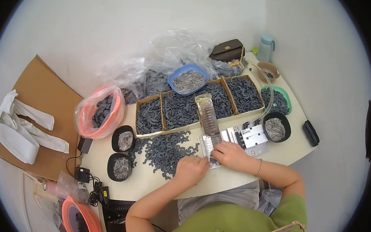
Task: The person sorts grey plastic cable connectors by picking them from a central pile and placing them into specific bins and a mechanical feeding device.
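Note:
My left hand (191, 170) rests curled on the pale table at the near edge of a loose heap of small dark plastic parts (167, 150); what its fingers hold is hidden. My right hand (230, 155) lies palm down on the near end of a small metal fixture (212, 147), its fingers covering the parts there. A long clear chute (206, 113) full of dark parts slopes down into that fixture. A silver metal block (253, 136) sits just right of my right hand.
Cardboard trays of dark parts (186, 109) line the back. A blue bowl of metal pins (188, 79), black bowls of pins (276, 127) (124, 140) (120, 167), an orange basket (99, 111), a brown purse (227, 50), a bottle (265, 46) and a black case (310, 133) surround them.

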